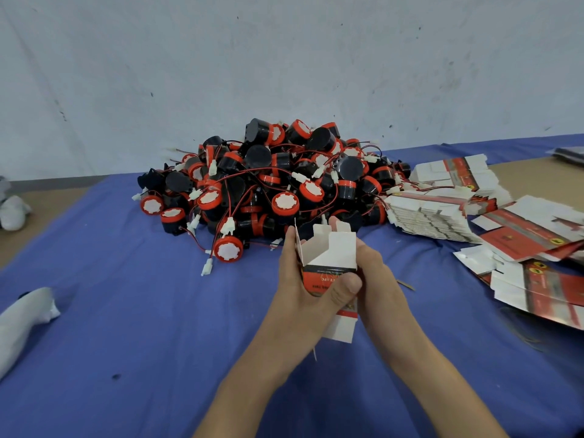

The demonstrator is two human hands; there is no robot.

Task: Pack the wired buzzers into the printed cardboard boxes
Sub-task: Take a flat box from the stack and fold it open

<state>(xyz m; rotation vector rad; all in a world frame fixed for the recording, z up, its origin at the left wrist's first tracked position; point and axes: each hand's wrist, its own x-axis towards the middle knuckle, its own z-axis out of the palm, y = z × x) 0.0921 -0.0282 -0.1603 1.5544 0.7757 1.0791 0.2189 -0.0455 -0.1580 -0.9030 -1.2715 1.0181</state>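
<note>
A heap of black round wired buzzers [271,181] with red caps lies on the blue surface [142,311]. To its right, flat red-and-white printed cardboard boxes [442,210] are fanned out. One erected box [328,263] is held upright, top flaps open.

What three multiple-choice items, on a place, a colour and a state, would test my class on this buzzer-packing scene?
1. Where do the flat box blanks lie from the buzzer pile? A left B right C underneath
2. What colour is the cloth? A green B blue C yellow
3. The held cardboard box has its top flaps: A open B taped C torn off
Key: 1 B, stacked at the pile's right; 2 B, blue beneath the pile; 3 A, flaps stand up between left hand and right hand.
</note>
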